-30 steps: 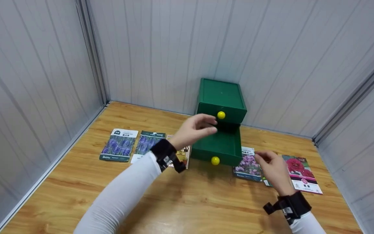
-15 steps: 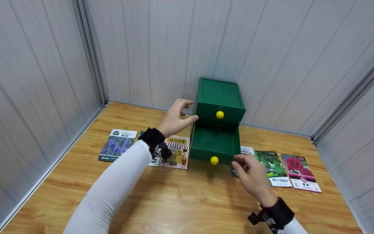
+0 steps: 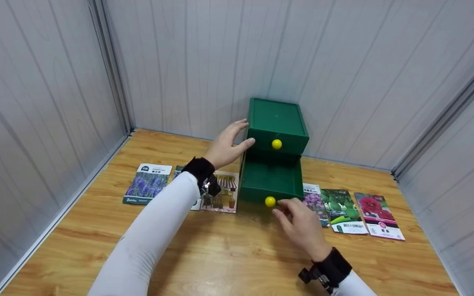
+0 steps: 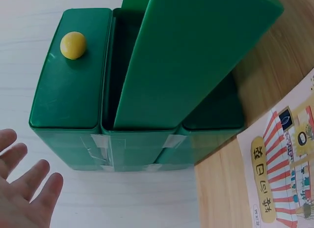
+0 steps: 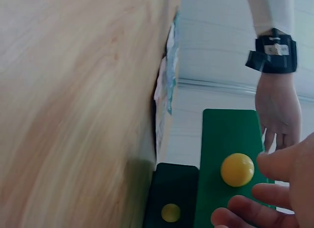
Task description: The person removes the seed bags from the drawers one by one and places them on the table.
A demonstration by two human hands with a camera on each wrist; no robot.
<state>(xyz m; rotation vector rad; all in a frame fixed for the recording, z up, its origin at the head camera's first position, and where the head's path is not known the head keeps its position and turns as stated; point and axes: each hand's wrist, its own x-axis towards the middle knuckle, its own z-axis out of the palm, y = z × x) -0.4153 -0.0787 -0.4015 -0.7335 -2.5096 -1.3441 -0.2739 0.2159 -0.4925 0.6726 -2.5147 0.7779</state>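
A green drawer cabinet (image 3: 278, 117) stands against the back wall. Its middle drawer (image 3: 272, 176) is pulled out, and nothing shows on its floor. My left hand (image 3: 228, 144) is at the cabinet's upper left corner with fingers extended; in the left wrist view, a gap shows between the fingertips and the cabinet side. My right hand (image 3: 303, 226) is just right of the pulled-out drawer's yellow knob (image 3: 270, 201). In the right wrist view, its thumb and fingers are spread close to that knob (image 5: 237, 170) without closing round it.
Seed packets lie flat on the wooden table (image 3: 237, 255). Left of the cabinet are a purple-flower packet (image 3: 147, 183) and a striped-awning packet (image 3: 220, 197); my left arm partly covers another between them. On the right lie pink-flower (image 3: 314, 201), green (image 3: 344, 210) and red-flower packets (image 3: 379, 216).
My left hand has gone from over the pulled-out drawer to the cabinet's upper left side. My right hand has moved left from the right-hand packets to the lower knob. The drawer stays out.
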